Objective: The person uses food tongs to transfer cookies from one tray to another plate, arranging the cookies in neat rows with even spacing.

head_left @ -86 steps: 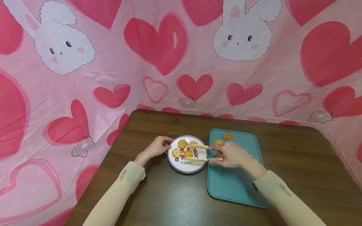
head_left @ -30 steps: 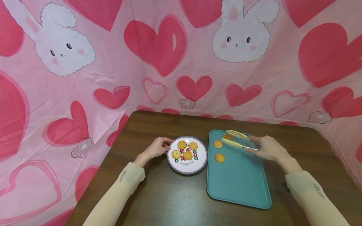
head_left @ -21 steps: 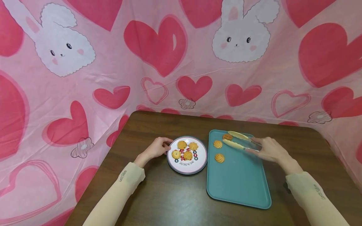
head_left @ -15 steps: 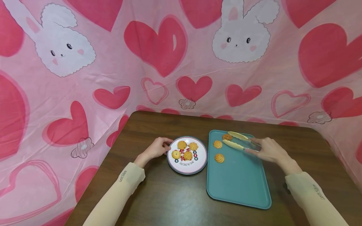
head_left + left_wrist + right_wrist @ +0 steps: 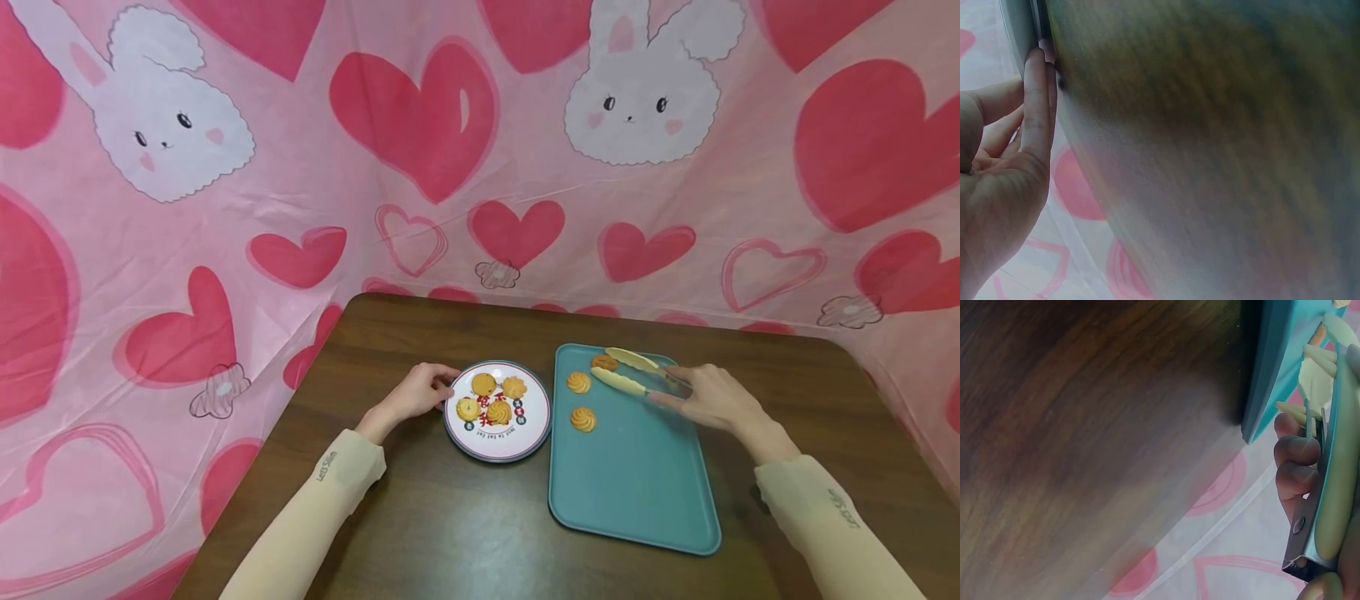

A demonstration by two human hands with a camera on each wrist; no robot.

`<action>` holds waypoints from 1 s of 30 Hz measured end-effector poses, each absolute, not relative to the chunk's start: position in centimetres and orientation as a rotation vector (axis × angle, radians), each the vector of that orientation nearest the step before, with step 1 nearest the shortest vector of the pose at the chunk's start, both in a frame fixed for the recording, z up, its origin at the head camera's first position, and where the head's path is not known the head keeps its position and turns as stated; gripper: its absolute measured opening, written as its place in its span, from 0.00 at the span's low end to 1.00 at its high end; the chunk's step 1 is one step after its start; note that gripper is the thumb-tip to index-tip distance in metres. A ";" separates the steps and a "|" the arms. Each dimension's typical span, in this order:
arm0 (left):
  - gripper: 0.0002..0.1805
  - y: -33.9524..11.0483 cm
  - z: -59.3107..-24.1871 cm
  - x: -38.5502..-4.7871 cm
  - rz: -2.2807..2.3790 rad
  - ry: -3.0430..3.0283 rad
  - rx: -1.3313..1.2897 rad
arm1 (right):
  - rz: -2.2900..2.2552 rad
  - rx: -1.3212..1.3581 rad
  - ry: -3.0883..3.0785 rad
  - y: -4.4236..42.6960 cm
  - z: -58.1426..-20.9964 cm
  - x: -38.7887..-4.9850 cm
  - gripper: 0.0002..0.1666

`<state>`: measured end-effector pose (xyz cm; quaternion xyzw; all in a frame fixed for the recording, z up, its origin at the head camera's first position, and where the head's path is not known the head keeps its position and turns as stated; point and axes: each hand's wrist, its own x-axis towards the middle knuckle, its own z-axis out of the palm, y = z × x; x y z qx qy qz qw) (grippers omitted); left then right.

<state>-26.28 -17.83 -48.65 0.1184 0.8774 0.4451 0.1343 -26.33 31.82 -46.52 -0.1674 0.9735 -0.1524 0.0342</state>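
Note:
My left hand (image 5: pixel 416 390) pinches the left rim of a white printed plate (image 5: pixel 517 439), which bears several butter cookies (image 5: pixel 498 412). In the left wrist view the plate's edge shows between thumb and fingers. My right hand (image 5: pixel 716 396) holds yellow-tipped metal tongs (image 5: pixel 621 382) over the far part of a teal tray (image 5: pixel 633 492). The tongs' tips stand apart on either side of a pretzel-shaped cookie (image 5: pixel 602 363), partly hidden; whether they touch it, I cannot tell. Two swirled cookies, a far one (image 5: pixel 578 382) and a nearer one (image 5: pixel 582 419), lie on the tray's left side.
Plate and tray lie side by side on a dark wooden table (image 5: pixel 442 525), their edges almost touching. Behind the table hangs a pink cloth (image 5: pixel 540 179) with hearts and rabbits, which also runs down its left side.
From over the plate, the right hand has moved right with the tongs to the tray. Lately the tips have lowered around the pretzel-shaped cookie. The left hand has stayed at the plate's rim.

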 end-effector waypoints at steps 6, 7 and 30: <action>0.20 -17.9 -48.6 -26.4 1.289 2.546 0.363 | -0.485 -0.500 2.982 31.5 -46.3 -26.1 0.52; 0.19 -17.9 -48.6 -26.4 1.289 2.546 0.363 | -0.490 -0.499 2.981 31.5 -46.3 -26.1 0.51; 0.20 -17.9 -48.6 -26.3 1.290 2.544 0.332 | -0.530 -0.487 2.958 31.4 -46.6 -25.8 0.48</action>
